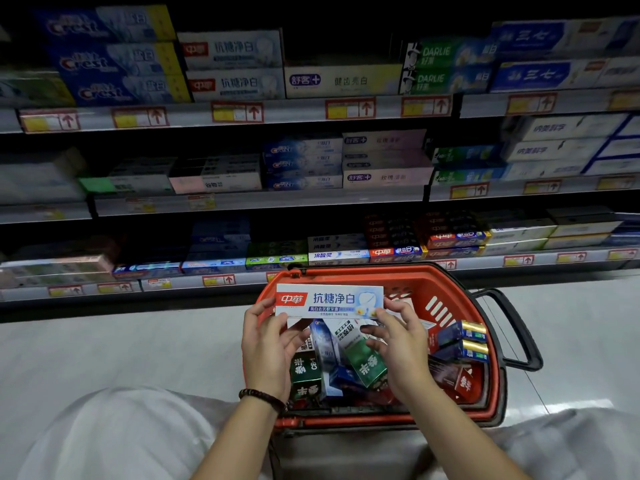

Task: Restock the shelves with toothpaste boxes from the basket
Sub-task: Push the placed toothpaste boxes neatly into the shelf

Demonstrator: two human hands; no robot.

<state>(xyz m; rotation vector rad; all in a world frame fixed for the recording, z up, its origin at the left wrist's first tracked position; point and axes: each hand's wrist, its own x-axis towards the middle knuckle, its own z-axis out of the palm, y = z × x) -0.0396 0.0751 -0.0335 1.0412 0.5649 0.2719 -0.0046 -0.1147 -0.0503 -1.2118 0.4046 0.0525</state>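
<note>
Head view shows the shelves (pixel 311 199) rising behind the red basket (pixel 408 273), and above the basket the white toothpaste box (pixel 329 301) is held level, left hand (pixel 268 348) and right hand (pixel 401 344) each with the grip pinched on one end, so I think it should be lifted flat, face forward, onto the matching boxes (pixel 230 65) on the top shelf.
</note>
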